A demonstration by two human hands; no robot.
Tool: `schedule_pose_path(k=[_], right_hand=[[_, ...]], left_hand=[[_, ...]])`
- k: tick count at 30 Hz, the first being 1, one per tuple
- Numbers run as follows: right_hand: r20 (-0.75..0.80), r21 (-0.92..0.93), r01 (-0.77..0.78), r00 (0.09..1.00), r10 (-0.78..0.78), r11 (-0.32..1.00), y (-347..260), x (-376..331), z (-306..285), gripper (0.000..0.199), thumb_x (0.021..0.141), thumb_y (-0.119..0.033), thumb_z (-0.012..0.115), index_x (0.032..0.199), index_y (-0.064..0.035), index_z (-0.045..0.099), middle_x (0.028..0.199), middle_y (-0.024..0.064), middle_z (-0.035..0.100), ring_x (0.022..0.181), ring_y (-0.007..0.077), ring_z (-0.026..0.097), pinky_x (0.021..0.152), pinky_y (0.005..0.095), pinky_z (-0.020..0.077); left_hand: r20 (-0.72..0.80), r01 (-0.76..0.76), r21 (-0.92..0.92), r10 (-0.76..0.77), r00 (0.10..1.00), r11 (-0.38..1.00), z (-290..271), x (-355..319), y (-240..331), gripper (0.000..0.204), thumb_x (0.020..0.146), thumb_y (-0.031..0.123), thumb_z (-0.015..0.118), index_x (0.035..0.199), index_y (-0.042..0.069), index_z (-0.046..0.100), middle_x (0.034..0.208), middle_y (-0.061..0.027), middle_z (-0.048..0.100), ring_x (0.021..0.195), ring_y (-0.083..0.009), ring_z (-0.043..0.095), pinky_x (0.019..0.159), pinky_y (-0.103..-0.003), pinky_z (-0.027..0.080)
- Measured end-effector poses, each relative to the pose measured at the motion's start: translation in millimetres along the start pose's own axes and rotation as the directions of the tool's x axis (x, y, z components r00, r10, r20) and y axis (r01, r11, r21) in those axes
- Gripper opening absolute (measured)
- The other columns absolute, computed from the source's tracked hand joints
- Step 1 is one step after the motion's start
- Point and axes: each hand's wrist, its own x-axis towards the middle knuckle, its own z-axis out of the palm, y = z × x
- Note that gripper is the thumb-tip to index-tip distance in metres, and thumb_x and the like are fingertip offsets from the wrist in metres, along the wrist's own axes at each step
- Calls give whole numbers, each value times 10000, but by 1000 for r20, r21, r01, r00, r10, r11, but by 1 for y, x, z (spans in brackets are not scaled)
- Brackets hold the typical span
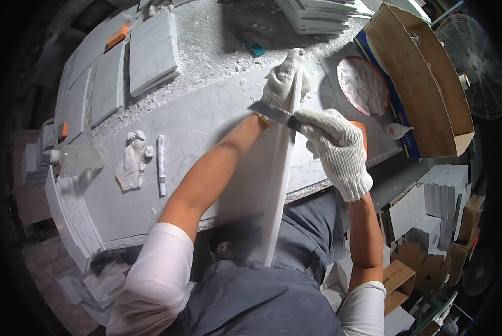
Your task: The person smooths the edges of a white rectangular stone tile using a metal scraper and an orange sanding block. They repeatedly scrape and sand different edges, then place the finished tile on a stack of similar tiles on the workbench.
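Observation:
A white marble slab (280,179) stands on its edge in front of me, one end near my lap and the other over the table. My left hand (280,84), in a white knit glove, is closed on its far end. My right hand (338,148), gloved alike, grips a scraper (273,113) with a flat metal blade and dark handle. The blade lies across the slab's narrow upper edge, close to my left wrist. Right of my left hand sits a round, red-rimmed dish (363,85) of white paste. An orange object (360,134) is partly hidden behind my right hand.
On the marble worktop (206,131) lie a marker pen (161,165), a spare glove (132,162) and a clear bottle (83,157). Marble tiles (153,53) and a green-handled tool (254,46) lie farther off. A cardboard box (424,84), squeeze bottle (397,131) and fan (475,67) stand right.

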Motion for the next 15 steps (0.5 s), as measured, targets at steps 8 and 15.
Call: schedule_pose_path(k=[8, 15], right_hand=[[-16, -48, 10, 1000, -11, 999, -1, 2, 1, 238, 935, -11, 674, 1165, -28, 730, 854, -12, 607, 665, 34, 540, 571, 197, 446], [16, -108, 71, 997, -70, 992, -1, 0, -1, 236, 930, -28, 694, 1163, -33, 733, 860, -1, 618, 674, 47, 559, 585, 200, 456]], left_hand=[[92, -292, 52, 287, 954, 955, -7, -5, -14, 264, 973, 324, 624, 886, 75, 627, 750, 4, 646, 671, -101, 606, 633, -292, 523], [54, -190, -13, 191, 980, 982, -2, -5, -8, 497, 1022, 459, 509, 707, 80, 579, 614, -43, 560, 556, -148, 528, 609, -329, 513]])
